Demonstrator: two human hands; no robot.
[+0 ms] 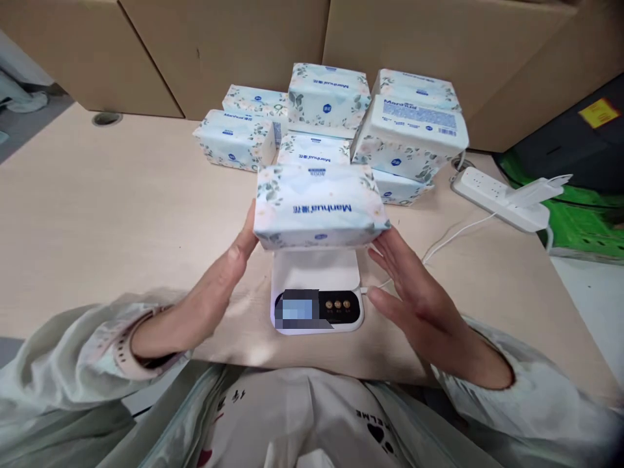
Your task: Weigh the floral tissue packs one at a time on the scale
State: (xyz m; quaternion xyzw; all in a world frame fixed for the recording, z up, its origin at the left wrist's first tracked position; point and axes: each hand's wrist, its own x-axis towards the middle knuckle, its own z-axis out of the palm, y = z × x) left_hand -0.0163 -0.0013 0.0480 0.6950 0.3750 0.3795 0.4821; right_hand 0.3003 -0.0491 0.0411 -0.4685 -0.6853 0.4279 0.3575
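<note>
A white floral tissue pack (316, 205) sits between my two hands at the back of a white kitchen scale (316, 270). My left hand (227, 276) is against the pack's left end, its fingertips hidden behind it. At the other end, my right hand (407, 276) touches the lower right corner, thumb held apart below. Whether the pack rests on the scale or hangs just over it, I cannot tell. The scale's display (297, 310) is blurred out, with several round buttons (338, 304) to its right.
More tissue packs stand behind, such as a pair at the left (236, 140) and a stack at the right (409, 136). A white power strip (502, 197) lies at the right, and a white cable (453, 235) runs toward the scale. Cardboard boxes (234, 52) wall off the back of the table (121, 221).
</note>
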